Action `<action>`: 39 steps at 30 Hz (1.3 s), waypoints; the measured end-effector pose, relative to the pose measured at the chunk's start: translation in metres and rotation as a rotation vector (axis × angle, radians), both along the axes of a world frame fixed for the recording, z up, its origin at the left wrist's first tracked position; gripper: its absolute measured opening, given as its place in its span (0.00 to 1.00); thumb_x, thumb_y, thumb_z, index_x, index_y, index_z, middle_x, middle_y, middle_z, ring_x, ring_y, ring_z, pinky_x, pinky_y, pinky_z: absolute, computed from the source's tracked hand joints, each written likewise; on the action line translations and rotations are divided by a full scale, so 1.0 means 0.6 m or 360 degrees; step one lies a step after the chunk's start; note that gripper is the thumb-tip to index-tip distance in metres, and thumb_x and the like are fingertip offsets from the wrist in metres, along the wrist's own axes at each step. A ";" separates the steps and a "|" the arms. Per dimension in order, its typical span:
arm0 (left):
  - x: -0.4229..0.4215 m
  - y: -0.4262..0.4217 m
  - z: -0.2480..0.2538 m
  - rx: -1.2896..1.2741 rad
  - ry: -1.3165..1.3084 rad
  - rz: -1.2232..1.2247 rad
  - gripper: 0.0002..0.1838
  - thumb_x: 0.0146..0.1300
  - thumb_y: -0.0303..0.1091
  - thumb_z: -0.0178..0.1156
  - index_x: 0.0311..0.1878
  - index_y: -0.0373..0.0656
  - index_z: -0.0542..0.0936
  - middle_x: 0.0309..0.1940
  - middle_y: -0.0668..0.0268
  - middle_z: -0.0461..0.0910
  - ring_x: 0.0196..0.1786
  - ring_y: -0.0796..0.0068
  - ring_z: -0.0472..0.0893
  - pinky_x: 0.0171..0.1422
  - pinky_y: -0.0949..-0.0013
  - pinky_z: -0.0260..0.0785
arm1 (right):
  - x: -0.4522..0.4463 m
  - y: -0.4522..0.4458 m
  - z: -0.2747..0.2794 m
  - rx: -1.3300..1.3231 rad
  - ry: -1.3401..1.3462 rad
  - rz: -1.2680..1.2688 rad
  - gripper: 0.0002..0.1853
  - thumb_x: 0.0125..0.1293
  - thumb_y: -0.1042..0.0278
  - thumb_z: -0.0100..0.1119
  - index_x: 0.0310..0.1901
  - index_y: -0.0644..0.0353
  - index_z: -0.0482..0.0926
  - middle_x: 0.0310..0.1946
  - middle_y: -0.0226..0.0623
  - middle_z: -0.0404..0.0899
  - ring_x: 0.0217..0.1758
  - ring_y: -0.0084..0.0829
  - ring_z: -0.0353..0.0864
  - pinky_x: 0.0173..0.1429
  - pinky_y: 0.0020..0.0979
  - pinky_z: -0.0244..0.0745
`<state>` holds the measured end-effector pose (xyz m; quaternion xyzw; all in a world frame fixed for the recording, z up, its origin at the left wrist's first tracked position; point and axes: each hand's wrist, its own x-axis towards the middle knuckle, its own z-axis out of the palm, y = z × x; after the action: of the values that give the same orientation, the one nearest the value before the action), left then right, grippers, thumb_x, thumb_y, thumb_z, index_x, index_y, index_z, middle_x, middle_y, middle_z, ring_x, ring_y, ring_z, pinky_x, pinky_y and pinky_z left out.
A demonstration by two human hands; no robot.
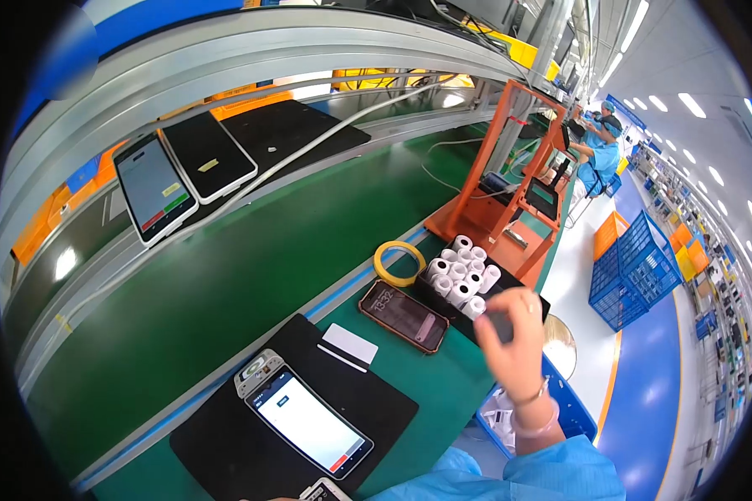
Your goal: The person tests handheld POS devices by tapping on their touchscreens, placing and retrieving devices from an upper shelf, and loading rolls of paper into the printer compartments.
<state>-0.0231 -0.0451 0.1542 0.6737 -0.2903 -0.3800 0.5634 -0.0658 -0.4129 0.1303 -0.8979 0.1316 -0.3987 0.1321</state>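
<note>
My right hand (514,342) is raised over the near edge of the bench, beside a black tray of white paper rolls (459,271). Its thumb and fingers curl toward each other around a dark patch that I cannot make out. At the bottom edge, a sliver of my left hand (286,498) shows beside a partly cut-off white device (324,491); its fingers are hidden. A white handheld terminal (309,422) with a lit screen lies on a black mat (213,447). Behind it are a white card (349,344) and a phone (403,317) showing 13:32.
Yellow tape (398,264) lies beside the rolls. An orange stand (468,188) rises behind them. Two terminals (154,188) rest on the back ledge, crossed by a cable (309,144). Blue bins (635,271) stand on the floor; people (602,154) sit farther along.
</note>
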 end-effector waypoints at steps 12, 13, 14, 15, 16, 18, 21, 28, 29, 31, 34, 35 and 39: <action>0.000 0.015 0.024 -0.0007 -0.0043 0.0166 0.24 0.66 0.45 0.50 0.54 0.32 0.71 0.34 0.58 0.80 0.33 0.71 0.79 0.38 0.73 0.69 | 0.035 -0.071 -0.073 -0.0145 0.0100 -0.0232 0.08 0.49 0.73 0.64 0.29 0.64 0.77 0.36 0.43 0.71 0.41 0.42 0.69 0.45 0.35 0.66; -0.001 0.016 0.026 -0.0065 -0.0159 0.0290 0.25 0.65 0.43 0.52 0.56 0.32 0.70 0.38 0.56 0.79 0.38 0.69 0.79 0.42 0.72 0.70 | 0.035 -0.040 -0.042 0.0029 0.0041 -0.0047 0.08 0.50 0.73 0.64 0.29 0.64 0.76 0.36 0.42 0.70 0.42 0.40 0.69 0.47 0.33 0.66; -0.002 0.017 0.030 -0.0115 -0.0273 0.0410 0.26 0.63 0.41 0.54 0.58 0.32 0.68 0.43 0.55 0.79 0.42 0.67 0.79 0.47 0.71 0.70 | 0.032 -0.008 -0.013 0.0212 -0.0011 0.0135 0.08 0.51 0.73 0.64 0.29 0.64 0.75 0.37 0.41 0.70 0.42 0.38 0.70 0.48 0.31 0.65; 0.004 0.018 0.035 -0.0133 -0.0394 0.0429 0.28 0.61 0.40 0.56 0.60 0.32 0.66 0.49 0.54 0.77 0.49 0.64 0.77 0.52 0.68 0.69 | 0.029 0.023 0.007 0.0548 -0.0047 0.0526 0.07 0.52 0.72 0.64 0.30 0.64 0.75 0.37 0.41 0.70 0.43 0.36 0.70 0.50 0.31 0.65; 0.009 0.009 0.043 -0.0108 -0.0641 0.0483 0.30 0.58 0.40 0.59 0.60 0.32 0.67 0.50 0.52 0.76 0.50 0.62 0.78 0.53 0.68 0.69 | 0.028 0.052 0.022 0.0888 -0.0079 0.0920 0.07 0.54 0.72 0.64 0.30 0.64 0.75 0.38 0.40 0.70 0.44 0.34 0.71 0.51 0.30 0.64; 0.023 -0.005 0.039 -0.0013 -0.0976 0.0400 0.28 0.58 0.33 0.63 0.59 0.31 0.67 0.54 0.49 0.72 0.50 0.59 0.76 0.53 0.64 0.71 | 0.039 0.103 0.040 0.1431 0.0227 0.1758 0.07 0.55 0.74 0.64 0.31 0.64 0.75 0.41 0.39 0.71 0.45 0.32 0.71 0.52 0.31 0.64; 0.042 -0.029 0.017 -0.0159 -0.1114 0.0121 0.37 0.48 0.39 0.72 0.59 0.32 0.68 0.52 0.52 0.72 0.47 0.61 0.77 0.49 0.66 0.74 | 0.077 0.178 0.039 0.1526 0.0739 0.2321 0.07 0.54 0.75 0.65 0.33 0.63 0.77 0.44 0.40 0.72 0.48 0.34 0.71 0.55 0.32 0.65; 0.046 0.013 0.009 -0.0302 -0.1098 0.0290 0.35 0.42 0.35 0.75 0.55 0.36 0.73 0.41 0.58 0.76 0.40 0.66 0.79 0.44 0.70 0.75 | 0.102 0.260 0.016 0.1954 0.0799 0.2595 0.12 0.55 0.79 0.64 0.40 0.61 0.74 0.48 0.39 0.68 0.50 0.28 0.71 0.55 0.31 0.68; 0.049 0.015 0.013 -0.0351 -0.1117 0.0323 0.34 0.40 0.35 0.76 0.53 0.37 0.75 0.39 0.60 0.77 0.38 0.67 0.79 0.42 0.71 0.75 | 0.097 0.271 0.019 0.2177 0.0800 0.2488 0.13 0.55 0.79 0.64 0.41 0.61 0.73 0.48 0.39 0.68 0.50 0.29 0.71 0.55 0.31 0.68; 0.048 0.017 0.015 -0.0401 -0.1134 0.0358 0.32 0.39 0.35 0.77 0.50 0.37 0.76 0.37 0.61 0.77 0.36 0.69 0.79 0.40 0.72 0.74 | 0.093 0.287 0.014 0.2366 0.0715 0.2311 0.17 0.52 0.75 0.68 0.42 0.60 0.72 0.47 0.39 0.69 0.49 0.30 0.72 0.54 0.31 0.67; 0.044 0.016 0.020 -0.0135 -0.2066 0.0496 0.28 0.37 0.35 0.77 0.43 0.40 0.77 0.32 0.62 0.76 0.31 0.68 0.78 0.31 0.70 0.72 | 0.104 0.285 0.021 0.1354 0.0791 0.2342 0.18 0.50 0.72 0.71 0.40 0.60 0.73 0.45 0.39 0.71 0.48 0.32 0.73 0.52 0.31 0.67; 0.040 0.010 0.019 -0.0192 -0.2033 0.0584 0.27 0.37 0.35 0.76 0.43 0.41 0.76 0.30 0.63 0.76 0.29 0.67 0.78 0.30 0.70 0.72 | 0.106 0.287 0.022 0.1298 0.0744 0.2370 0.18 0.47 0.70 0.73 0.38 0.60 0.73 0.44 0.38 0.72 0.47 0.33 0.73 0.51 0.31 0.67; 0.034 0.014 0.008 -0.0128 -0.2114 0.0724 0.30 0.37 0.35 0.76 0.46 0.42 0.74 0.31 0.62 0.76 0.28 0.66 0.78 0.30 0.70 0.72 | 0.100 0.279 0.018 0.1474 0.0786 0.2271 0.12 0.50 0.74 0.70 0.32 0.61 0.74 0.43 0.40 0.74 0.48 0.31 0.73 0.52 0.31 0.67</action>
<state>-0.0029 -0.0369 0.1591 0.7859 -0.4387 0.2500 0.3569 -0.0058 -0.2452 0.1410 -0.6828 -0.2870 0.0772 0.6675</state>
